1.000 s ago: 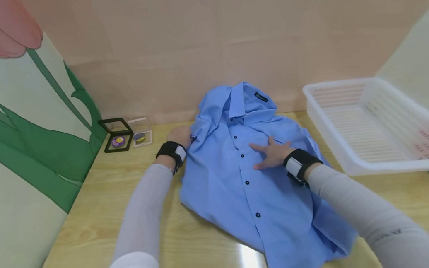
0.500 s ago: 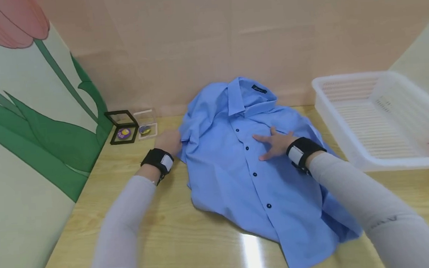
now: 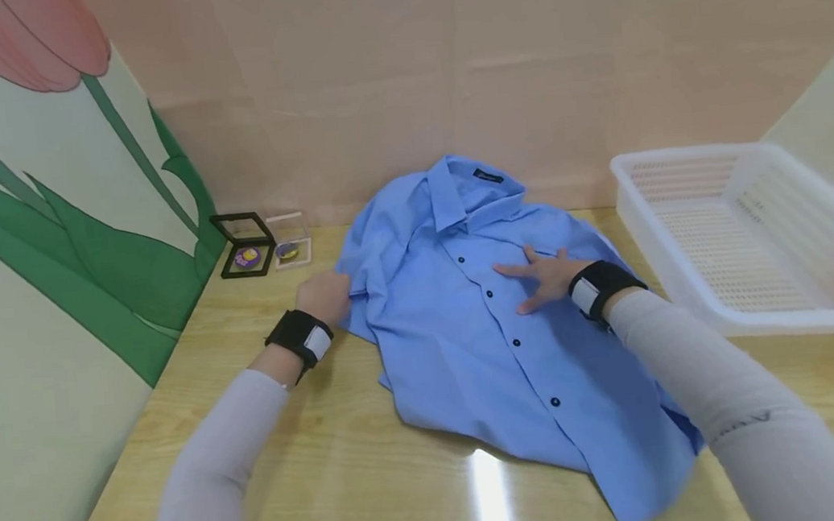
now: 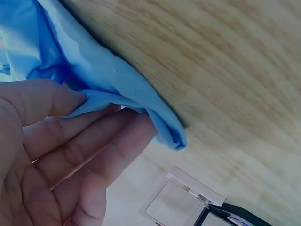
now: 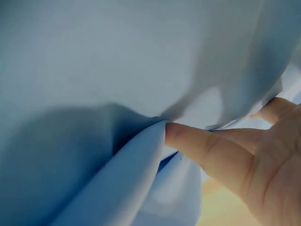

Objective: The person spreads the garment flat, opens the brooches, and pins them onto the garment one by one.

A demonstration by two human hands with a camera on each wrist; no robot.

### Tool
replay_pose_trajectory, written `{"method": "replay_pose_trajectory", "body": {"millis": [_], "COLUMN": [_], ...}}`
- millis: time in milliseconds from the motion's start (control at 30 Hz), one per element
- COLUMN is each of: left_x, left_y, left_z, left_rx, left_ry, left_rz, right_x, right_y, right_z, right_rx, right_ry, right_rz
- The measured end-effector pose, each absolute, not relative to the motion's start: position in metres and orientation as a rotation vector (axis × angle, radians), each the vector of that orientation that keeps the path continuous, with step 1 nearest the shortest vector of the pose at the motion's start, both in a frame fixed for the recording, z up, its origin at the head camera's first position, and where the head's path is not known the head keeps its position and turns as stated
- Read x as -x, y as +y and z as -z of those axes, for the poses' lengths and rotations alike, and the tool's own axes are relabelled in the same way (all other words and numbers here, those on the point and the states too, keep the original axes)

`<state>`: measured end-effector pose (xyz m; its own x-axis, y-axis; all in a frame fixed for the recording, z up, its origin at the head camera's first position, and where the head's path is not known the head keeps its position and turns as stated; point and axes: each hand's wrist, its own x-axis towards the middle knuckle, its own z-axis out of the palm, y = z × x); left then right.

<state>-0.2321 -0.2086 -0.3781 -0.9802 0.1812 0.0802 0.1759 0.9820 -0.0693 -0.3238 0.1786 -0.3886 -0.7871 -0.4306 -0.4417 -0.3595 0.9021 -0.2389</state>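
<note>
A blue button-up shirt (image 3: 451, 339) lies front up on the wooden table, collar toward the back wall and its hem slanting to the front right. At its left edge my left hand (image 3: 323, 298) pinches the sleeve cuff; the left wrist view shows the thumb and fingers (image 4: 127, 136) on either side of the folded blue cloth (image 4: 117, 84). My right hand (image 3: 550, 277) rests spread on the chest, right of the button row. In the right wrist view its thumb (image 5: 202, 143) presses at a fold of the shirt (image 5: 127, 174). The right sleeve is partly hidden beneath my forearm.
A white plastic basket (image 3: 744, 320) stands at the right. At the back left sit a black-framed case (image 3: 268, 255) holding a purple round badge (image 3: 247, 259) and a clear case (image 3: 305, 256) holding another badge. A papered wall (image 3: 521, 84) borders the back.
My left hand has moved left and a little toward me, drawing the sleeve outward. The shirt's left side is more spread and its hem has swung right. My right hand stays on the chest.
</note>
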Motion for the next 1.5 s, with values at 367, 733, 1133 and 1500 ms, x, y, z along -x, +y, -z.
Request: {"method": "replay_pose_trajectory", "body": {"millis": [367, 733, 1133, 1500], "left_x": [0.214, 0.217, 0.208, 0.19], "left_y": [-0.243, -0.241, -0.242, -0.255], "left_z": [0.394, 0.391, 0.352, 0.285], "left_rx": [-0.251, -0.197, 0.071, 0.066], "left_ry": [-3.157, -3.215, -2.872, -2.543], "left_rz": [0.27, 0.558, 0.633, 0.163], "right_x": [0.322, 0.331, 0.346, 0.341], "right_y": [0.146, 0.088, 0.078, 0.075], "right_z": [0.382, 0.396, 0.412, 0.402], "right_rx": [0.802, 0.749, 0.69, 0.675], "right_ry": [2.753, 2.697, 2.666, 2.677], "right_rz": [0.262, 0.373, 0.281, 0.22]}}
